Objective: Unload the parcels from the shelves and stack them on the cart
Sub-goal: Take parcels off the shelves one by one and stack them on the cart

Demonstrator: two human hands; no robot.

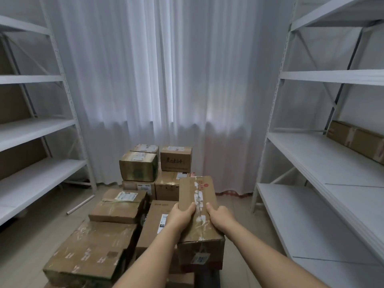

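I hold a long brown cardboard parcel (199,192) with a taped top seam, lengthwise in front of me, over the right side of the parcel pile. My left hand (180,216) grips its left top edge and my right hand (220,217) grips its right top edge. Below and to the left, several taped cardboard parcels (119,207) are stacked in low layers; the cart under them is hidden. One more brown parcel (357,140) lies on the right shelf unit (311,159) at mid height.
A white shelf unit (37,129) stands on the left with brown cardboard at its back. White curtains (166,80) cover the far wall. A pale tube (80,204) lies on the floor left of the pile.
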